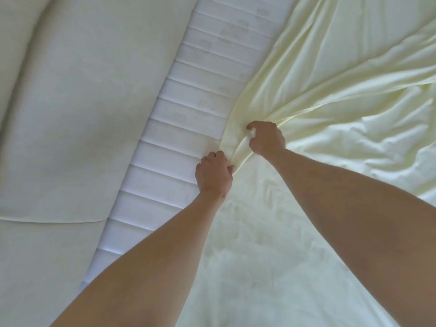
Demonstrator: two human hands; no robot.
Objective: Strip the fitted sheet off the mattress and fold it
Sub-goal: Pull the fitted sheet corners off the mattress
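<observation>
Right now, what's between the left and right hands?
In the head view, a bunched fold of the pale yellow fitted sheet spans the gap. The left hand and the right hand each grip its edge, beside the bare quilted mattress.

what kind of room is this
Most likely a bedroom, seen from over a bed. A white quilted mattress lies partly bare, and the left hand and right hand both grip the edge of a pale yellow fitted sheet bunched across it.

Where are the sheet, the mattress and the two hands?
sheet [330,67]: head view, bunched cloth.
mattress [184,119]: head view, bare quilted strip.
left hand [213,173]: head view, knuckles.
right hand [266,138]: head view, back.
</observation>
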